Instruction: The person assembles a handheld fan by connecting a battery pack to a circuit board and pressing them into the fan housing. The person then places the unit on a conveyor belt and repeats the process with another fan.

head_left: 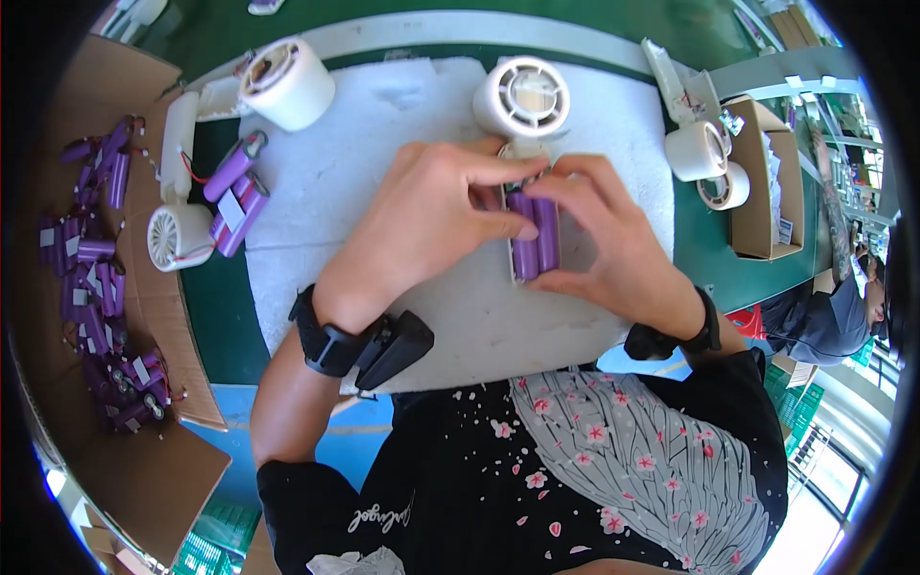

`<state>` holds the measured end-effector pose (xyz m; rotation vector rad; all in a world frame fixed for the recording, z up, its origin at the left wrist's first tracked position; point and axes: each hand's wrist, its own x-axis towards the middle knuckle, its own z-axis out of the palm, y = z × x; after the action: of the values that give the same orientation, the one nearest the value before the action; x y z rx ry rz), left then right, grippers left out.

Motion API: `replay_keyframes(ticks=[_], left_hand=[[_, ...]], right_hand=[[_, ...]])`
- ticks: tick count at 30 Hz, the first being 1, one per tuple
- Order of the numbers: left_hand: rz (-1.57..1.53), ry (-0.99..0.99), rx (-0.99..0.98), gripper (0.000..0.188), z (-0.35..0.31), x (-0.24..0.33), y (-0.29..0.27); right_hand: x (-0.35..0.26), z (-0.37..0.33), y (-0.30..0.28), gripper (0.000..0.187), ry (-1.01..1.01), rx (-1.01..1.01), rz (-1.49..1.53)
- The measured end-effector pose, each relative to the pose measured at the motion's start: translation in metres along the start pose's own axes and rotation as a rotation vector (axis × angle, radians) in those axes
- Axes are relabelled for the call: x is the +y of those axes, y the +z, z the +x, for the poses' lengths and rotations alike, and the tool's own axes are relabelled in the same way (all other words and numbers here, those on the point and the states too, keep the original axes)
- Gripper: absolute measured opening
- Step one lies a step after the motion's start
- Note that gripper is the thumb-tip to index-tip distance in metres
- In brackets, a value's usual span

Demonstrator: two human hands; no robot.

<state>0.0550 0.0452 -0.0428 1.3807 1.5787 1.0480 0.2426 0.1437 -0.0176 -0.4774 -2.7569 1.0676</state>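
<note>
Left of the foam mat I see a cardboard box of battery packs; over the mat, the left hand's thumb presses a purple two-cell pack in a white round-headed housing, the right hand clasping its right side.

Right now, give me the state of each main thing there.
Left hand: thumb on purple battery pair
Purple battery pair: side by side, partly covered
Right hand: fingers curved beside the pair
Upper central white housing: spoked end visible
Left cardboard box: open, holding purple packs
Right cardboard box: open, holding pale items
</note>
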Motion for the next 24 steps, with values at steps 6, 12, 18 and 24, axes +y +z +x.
replay_keyframes(ticks=[6, 12, 18, 24], left_hand=[[-0.018, 0.055, 0.029, 0.051, -0.003, 0.0, 0.003], [-0.06, 0.001, -0.008, 0.049, -0.005, 0.002, -0.001], [-0.074, 0.069, 0.095, 0.051, -0.007, 0.0, 0.002], [0.034, 0.178, 0.387, 0.047, -0.001, -0.009, -0.004]], right_hand=[[0.007, -0.006, -0.001, 0.071, -0.187, 0.0, -0.124], [-0.004, -0.005, 0.0, 0.067, -0.272, 0.009, -0.351], [-0.002, 0.0, 0.003, 0.066, -0.214, 0.035, -0.298], [0.036, 0.074, -0.02, 0.061, 0.095, 0.461, -0.699]])
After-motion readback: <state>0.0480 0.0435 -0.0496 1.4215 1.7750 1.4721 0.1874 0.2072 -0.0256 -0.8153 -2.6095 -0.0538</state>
